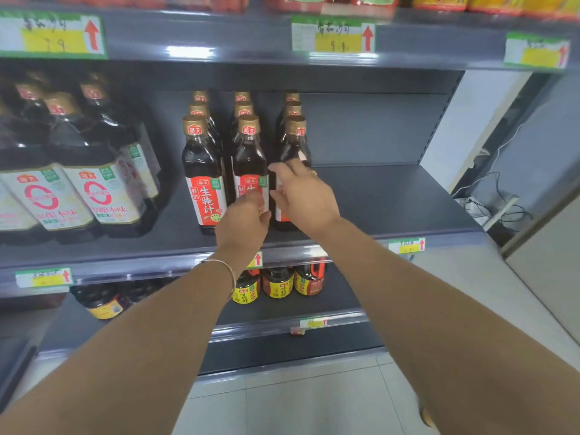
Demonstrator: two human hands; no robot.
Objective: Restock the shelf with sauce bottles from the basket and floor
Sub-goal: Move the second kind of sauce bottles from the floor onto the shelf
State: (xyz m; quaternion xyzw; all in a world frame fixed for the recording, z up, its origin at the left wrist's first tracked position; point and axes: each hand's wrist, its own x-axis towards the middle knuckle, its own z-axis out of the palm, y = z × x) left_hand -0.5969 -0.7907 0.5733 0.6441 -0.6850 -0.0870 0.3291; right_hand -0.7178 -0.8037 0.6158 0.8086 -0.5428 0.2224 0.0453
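To the right of the three rows of sauce bottles [203, 158], the shelf [392, 199] lies bare to its end, open for a hand. On the left, large bottles [94, 177] crowd it, leaving a narrow gap. The upper shelf [235, 36] caps the headroom.

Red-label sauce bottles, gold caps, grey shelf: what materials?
Dark red-labelled sauce bottles: clear glass or hard plastic, glossy highlights; cannot tell which. Gold bottle caps: probably shiny foil or shrink sleeve. Grey shelf deck: likely painted sheet metal, dull sheen.

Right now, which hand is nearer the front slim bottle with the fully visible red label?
Left. The left hand is just right of that bottle, before the middle row; the right hand is farther right, at the rightmost front bottle.
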